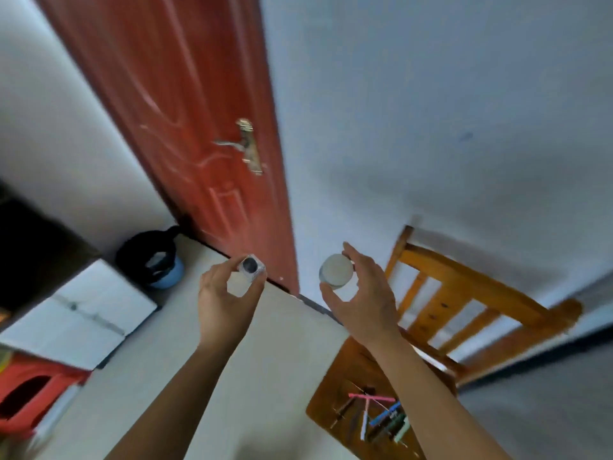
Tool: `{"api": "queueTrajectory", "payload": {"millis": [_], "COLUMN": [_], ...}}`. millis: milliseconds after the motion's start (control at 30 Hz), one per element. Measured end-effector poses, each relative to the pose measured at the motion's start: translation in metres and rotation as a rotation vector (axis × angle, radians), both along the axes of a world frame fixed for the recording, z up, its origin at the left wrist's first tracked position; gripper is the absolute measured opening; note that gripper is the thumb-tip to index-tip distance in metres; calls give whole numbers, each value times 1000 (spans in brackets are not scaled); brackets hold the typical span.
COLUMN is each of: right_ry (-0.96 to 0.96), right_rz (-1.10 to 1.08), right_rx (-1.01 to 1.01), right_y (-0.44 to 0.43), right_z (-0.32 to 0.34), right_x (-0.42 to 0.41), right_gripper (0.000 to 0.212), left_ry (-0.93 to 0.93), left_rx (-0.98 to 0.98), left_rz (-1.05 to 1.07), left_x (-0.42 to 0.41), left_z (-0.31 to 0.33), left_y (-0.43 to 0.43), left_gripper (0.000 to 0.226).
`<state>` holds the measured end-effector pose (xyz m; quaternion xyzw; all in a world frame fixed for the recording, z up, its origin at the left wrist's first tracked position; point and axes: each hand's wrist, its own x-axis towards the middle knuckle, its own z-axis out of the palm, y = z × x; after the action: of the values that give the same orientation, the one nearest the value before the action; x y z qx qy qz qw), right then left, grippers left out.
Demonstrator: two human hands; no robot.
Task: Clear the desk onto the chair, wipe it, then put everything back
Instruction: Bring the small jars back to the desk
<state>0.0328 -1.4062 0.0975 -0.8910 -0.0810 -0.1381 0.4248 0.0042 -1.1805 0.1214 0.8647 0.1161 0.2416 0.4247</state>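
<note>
My left hand (225,300) holds a small square clear bottle (251,267) with a dark round top, pinched between fingers and thumb. In my right hand (361,297) is a round white-lidded jar (335,271), gripped at its sides. Both are raised above the pale floor, in front of the door. The wooden chair (464,293) stands to the right against the wall. Several pens (378,416), pink, blue and green among them, lie on its seat, partly behind my right forearm. The desk shows only as a dark shape (30,247) at the left edge.
A red-brown door (185,111) with a metal handle (245,147) is ahead. A blue bin with a black bag (152,260) stands by it. An open white notebook (79,313) lies at the left, above a red plastic stool (33,393).
</note>
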Motion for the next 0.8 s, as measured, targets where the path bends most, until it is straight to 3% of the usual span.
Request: {"api": "queueTrajectory", "payload": {"millis": [200, 367, 600, 800], "right_ry": [-195, -296, -255, -238], "right_rz": [269, 464, 776, 904], "right_rx": [-52, 3, 5, -8], "right_y": [169, 347, 552, 677], "right_z": [50, 62, 69, 55], "right_x": [-19, -52, -110, -117], "right_gripper": [70, 65, 67, 67], "left_ry": [-91, -95, -32, 2], "left_rx": [43, 196, 241, 184], "left_rz": [227, 419, 709, 838], "left_x": [-83, -173, -275, -300], "left_z": [45, 54, 64, 53], "left_y": [164, 324, 478, 565], "left_gripper": [30, 33, 32, 32]}}
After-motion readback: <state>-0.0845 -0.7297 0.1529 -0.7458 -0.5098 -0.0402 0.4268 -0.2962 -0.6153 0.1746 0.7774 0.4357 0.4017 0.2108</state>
